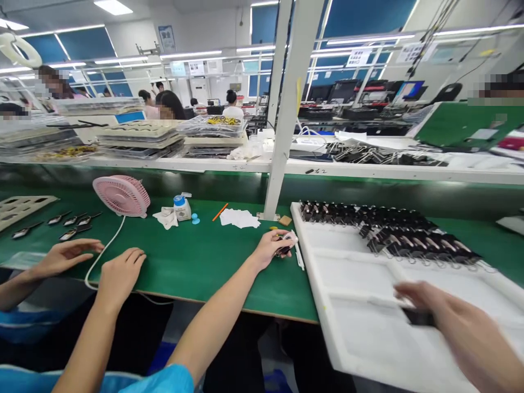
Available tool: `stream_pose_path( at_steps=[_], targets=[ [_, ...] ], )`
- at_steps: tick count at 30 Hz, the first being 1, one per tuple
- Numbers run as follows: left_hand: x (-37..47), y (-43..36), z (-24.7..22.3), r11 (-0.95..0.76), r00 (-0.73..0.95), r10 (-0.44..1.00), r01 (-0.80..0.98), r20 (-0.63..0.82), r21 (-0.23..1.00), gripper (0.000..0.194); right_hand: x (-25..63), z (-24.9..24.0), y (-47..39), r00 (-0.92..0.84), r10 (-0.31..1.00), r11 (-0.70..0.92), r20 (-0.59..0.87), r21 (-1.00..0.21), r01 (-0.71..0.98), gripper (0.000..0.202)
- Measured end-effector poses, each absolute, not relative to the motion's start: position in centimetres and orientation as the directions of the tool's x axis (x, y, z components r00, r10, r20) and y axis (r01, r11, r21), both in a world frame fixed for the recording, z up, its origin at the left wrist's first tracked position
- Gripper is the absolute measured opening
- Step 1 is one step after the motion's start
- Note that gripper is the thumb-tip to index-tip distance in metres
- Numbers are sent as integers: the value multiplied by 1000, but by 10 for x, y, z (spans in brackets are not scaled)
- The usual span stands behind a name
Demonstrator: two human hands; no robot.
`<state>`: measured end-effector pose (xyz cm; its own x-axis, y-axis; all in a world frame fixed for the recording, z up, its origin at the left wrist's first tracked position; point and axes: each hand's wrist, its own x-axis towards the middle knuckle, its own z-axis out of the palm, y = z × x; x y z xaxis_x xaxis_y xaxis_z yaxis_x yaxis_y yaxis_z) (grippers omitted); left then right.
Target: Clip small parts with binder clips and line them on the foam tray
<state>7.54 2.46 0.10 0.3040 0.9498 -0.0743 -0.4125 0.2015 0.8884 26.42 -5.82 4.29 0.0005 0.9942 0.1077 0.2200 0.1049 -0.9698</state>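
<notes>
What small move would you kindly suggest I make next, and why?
I would probably bring the dark, blurred item at your right hand towards the small round part in your left hand: they are apart, and the black clips on the white tray seem to grip pieces.

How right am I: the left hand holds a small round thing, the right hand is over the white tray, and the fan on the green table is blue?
Not quite: the head view shows the fan is pink. The left hand, small thing, right hand, tray and table are as you say.
</notes>
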Motion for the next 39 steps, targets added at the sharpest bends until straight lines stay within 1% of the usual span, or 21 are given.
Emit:
stream_pose_path(
  at_steps=[2,4,7,10,12,15,18,21,23,25,27,30,32,34,35,36,37,38,39],
  targets=[
    [75,24,4,196,295,952,-388,-80,901,55,300,54,-50,145,983,80,109,-978,194,45],
    [75,23,7,187,284,955,-366,-82,912,57,319,59,-31,211,974,55,85,-988,142,50],
    [75,23,9,184,285,955,-354,-82,917,57,312,57,8,141,989,30,35,-999,40,60],
    [76,23,10,176,270,959,-343,-83,923,57,290,45,36,93,996,11,9,-1000,-22,60],
    [77,24,10,164,255,963,-324,-81,932,56,283,36,40,68,998,13,14,-1000,14,56],
    [79,25,10,138,251,966,-295,-63,946,54,282,25,35,41,998,45,51,-988,145,45],
    [81,28,9,139,251,966,-293,-65,946,54,281,18,30,85,981,141,173,-946,293,33],
    [80,31,8,172,254,963,-319,-90,932,54,275,12,29,16,946,279,324,-839,467,23],
    [76,32,9,182,242,965,-351,-99,919,52,272,10,28,-51,929,333,365,-770,545,20],
    [71,33,11,166,210,974,-409,-85,897,48,270,11,27,-87,929,335,360,-717,612,21],
    [66,34,14,125,165,985,-487,-50,864,41,268,16,24,-130,933,327,336,-636,699,28],
    [61,35,17,64,104,995,-565,-6,823,32,258,27,21,-281,906,402,317,-429,809,43],
    [59,36,18,45,81,997,-580,3,813,30,247,33,21,-404,864,485,301,-282,827,39],
    [58,37,17,41,68,998,-591,0,806,31,237,34,24,-472,843,523,258,-186,832,24],
    [58,37,16,41,65,998,-594,-4,804,31,232,33,26,-470,850,514,240,-176,840,17],
    [58,38,15,43,62,998,-593,-7,804,31,230,31,30,-439,867,486,238,-204,850,12],
    [58,38,14,44,58,998,-588,-12,807,32,229,29,33,-380,889,443,254,-274,853,13],
    [57,39,13,46,55,998,-580,-18,813,33,229,27,37,-297,913,391,280,-386,836,16],
    [57,39,12,50,56,998,-568,-22,821,33,232,25,41,-200,932,337,301,-525,781,19]
  ],
)
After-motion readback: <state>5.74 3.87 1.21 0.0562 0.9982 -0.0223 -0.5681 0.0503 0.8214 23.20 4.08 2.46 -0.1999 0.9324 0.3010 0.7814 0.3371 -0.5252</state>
